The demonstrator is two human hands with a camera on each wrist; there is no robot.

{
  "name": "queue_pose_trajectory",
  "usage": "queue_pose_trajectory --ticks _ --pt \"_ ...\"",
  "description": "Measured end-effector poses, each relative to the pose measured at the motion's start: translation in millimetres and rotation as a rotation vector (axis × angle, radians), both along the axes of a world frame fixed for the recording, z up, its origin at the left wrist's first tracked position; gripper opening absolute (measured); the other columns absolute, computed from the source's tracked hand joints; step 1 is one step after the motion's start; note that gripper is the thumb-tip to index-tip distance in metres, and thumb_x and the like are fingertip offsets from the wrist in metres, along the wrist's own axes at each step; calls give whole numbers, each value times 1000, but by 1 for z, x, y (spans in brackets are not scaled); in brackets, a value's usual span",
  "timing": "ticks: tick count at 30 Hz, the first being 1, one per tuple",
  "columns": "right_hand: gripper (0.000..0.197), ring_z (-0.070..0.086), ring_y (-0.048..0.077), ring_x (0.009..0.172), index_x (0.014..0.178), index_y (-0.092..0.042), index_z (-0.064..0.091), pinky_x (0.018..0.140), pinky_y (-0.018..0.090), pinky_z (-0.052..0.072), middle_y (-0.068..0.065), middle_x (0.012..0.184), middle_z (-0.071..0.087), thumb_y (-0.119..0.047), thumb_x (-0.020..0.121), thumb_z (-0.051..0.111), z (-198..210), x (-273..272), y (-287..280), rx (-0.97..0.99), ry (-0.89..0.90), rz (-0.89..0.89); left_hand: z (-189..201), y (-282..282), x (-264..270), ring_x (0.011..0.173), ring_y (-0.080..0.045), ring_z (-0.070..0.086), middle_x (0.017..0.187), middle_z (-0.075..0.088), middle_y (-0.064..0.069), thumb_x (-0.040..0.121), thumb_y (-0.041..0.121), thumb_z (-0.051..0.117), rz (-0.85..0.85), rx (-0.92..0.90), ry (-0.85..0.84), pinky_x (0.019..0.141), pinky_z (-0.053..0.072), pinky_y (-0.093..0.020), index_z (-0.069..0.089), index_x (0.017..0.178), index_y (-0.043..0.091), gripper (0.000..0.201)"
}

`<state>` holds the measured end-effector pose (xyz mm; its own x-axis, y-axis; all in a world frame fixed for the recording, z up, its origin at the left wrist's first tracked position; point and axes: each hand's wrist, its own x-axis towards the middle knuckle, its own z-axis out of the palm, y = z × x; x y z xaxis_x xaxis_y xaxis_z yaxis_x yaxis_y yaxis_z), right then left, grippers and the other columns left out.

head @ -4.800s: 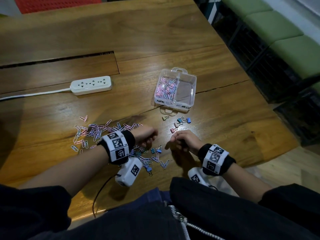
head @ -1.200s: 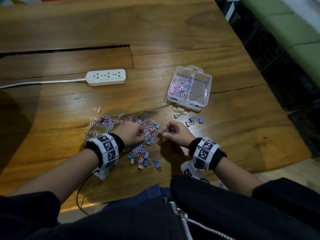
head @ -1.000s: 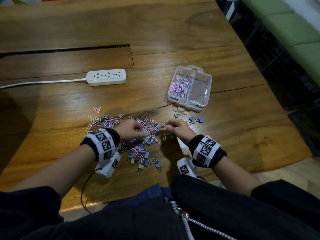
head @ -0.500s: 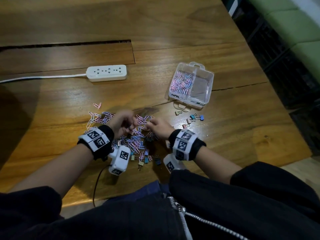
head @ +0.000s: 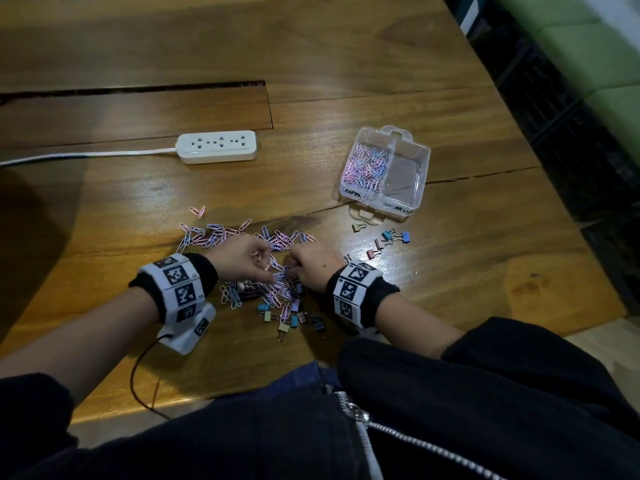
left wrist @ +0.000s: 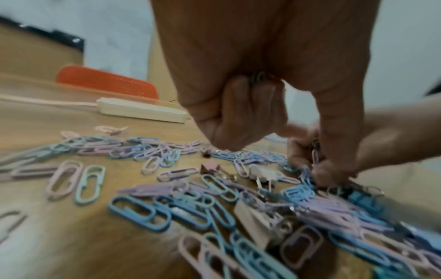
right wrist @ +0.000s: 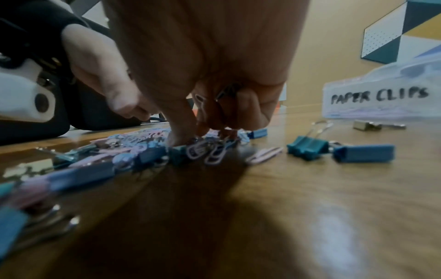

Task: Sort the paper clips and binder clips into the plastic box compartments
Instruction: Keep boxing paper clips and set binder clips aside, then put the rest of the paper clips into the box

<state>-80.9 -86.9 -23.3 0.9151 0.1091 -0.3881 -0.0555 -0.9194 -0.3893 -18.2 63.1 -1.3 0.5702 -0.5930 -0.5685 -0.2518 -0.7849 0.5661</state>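
My paper clips point(head: 221, 237) lie scattered on the table point(head: 346, 64) in front of me, mixed with binder clips point(head: 284, 320) nearest my body; more paper clips fill the left compartment of the plastic box point(head: 417, 168), well beyond. My left hand point(head: 242, 258) is curled knuckles-up with a few clips tucked against its palm. My right hand point(head: 317, 266), just beside it, curls its fingertips point(right wrist: 176, 139) into the heap, clips caught inside. A few binder clips point(head: 394, 235) sit between box and hands. A power strip point(head: 217, 146) lies far left; bare wood stretches beyond.
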Motion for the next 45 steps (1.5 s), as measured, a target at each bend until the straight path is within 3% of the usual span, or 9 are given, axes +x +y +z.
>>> queue_pose_trajectory --ticks 5,14,25,29,33,38,41,43,45 --pt "12 51 15 77 91 -8 56 69 24 42 4 86 56 -19 88 55 2 -3 -18 266 67 -239 -5 -4 -9 91 -16 55 101 61 2 68 30 77 -196 180 -154 80 46 -31 61 105 22 42" --pt "21 54 -5 46 69 -16 50 43 9 40 -1 68 56 -6 88 54 23 -15 -61 850 118 -592 -9 -18 -6 78 -14 50 84 56 2 87 38 55 -405 222 -287 66 39 -24 56 90 15 23" --pt "25 46 7 53 69 -17 46 38 12 34 1 67 51 -2 89 48 66 47 -119 722 -167 -851 31 -57 35 33 -3 32 52 36 3 93 14 30 500 -589 625 31 23 -12 36 64 15 29" --pt "18 48 10 54 96 -3 58 37 11 42 3 66 53 -12 94 43 59 85 -136 560 -152 -947 44 -93 50 32 -7 32 44 44 3 83 11 22 604 -697 748 29 21 -7 34 59 13 27" --pt "35 53 16 61 119 1 45 64 29 52 10 88 51 -23 94 42 50 102 -142 686 -57 -1017 55 -133 63 28 -8 38 38 48 2 84 9 24 616 -581 670 29 27 -8 39 59 11 29" --pt "21 47 17 75 83 -18 56 72 30 41 -4 71 48 -25 92 39 51 83 -146 633 -200 -1005 67 -178 72 58 -16 52 70 50 -7 93 11 33 637 -536 635 46 53 -21 47 76 6 22" --pt "17 51 13 71 90 -8 59 66 24 45 -1 76 54 -14 93 43 50 57 -149 767 -262 -1070 67 -199 72 71 -14 50 84 49 -5 94 25 39 587 -494 576 66 47 -22 49 91 11 18" --pt "14 51 12 67 91 -7 57 62 21 45 1 79 55 -6 92 44 50 35 -142 786 -234 -1030 61 -206 71 110 -24 51 120 50 -14 94 23 40 520 -470 505 96 43 -33 46 118 7 29" --pt "19 52 10 65 80 -16 54 57 17 45 0 77 56 -2 90 46 46 17 -132 752 -192 -936 57 -205 70 121 -27 44 127 46 -16 93 10 41 473 -464 435 104 37 -36 49 113 6 23"
